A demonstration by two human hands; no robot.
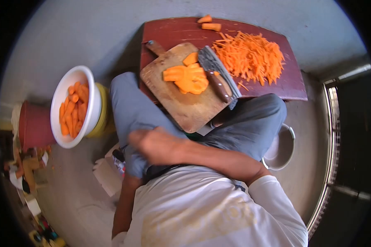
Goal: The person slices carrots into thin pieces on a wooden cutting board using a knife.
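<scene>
My right hand [156, 145] reaches across my body above my left thigh, smeared by motion, so its fingers cannot be made out. Only part of my left arm [128, 195] shows; the left hand is hidden. Before me, a wooden cutting board [193, 109] lies tilted, with its handle to the upper left. Overlapping carrot slices [187, 78] rest on it. A knife [218, 85] with a brown handle lies at the board's right side, along a long grey strip whose kind I cannot tell. Neither the board nor the knife is being touched by a visible hand.
Shredded carrot [251, 57] is heaped on the red low table [173, 31], with carrot pieces [211, 26] at its back edge. To the left, a white basin [57, 117] holds several carrots beside a red bucket [35, 125]. A pale bucket [282, 150] stands right of my knee.
</scene>
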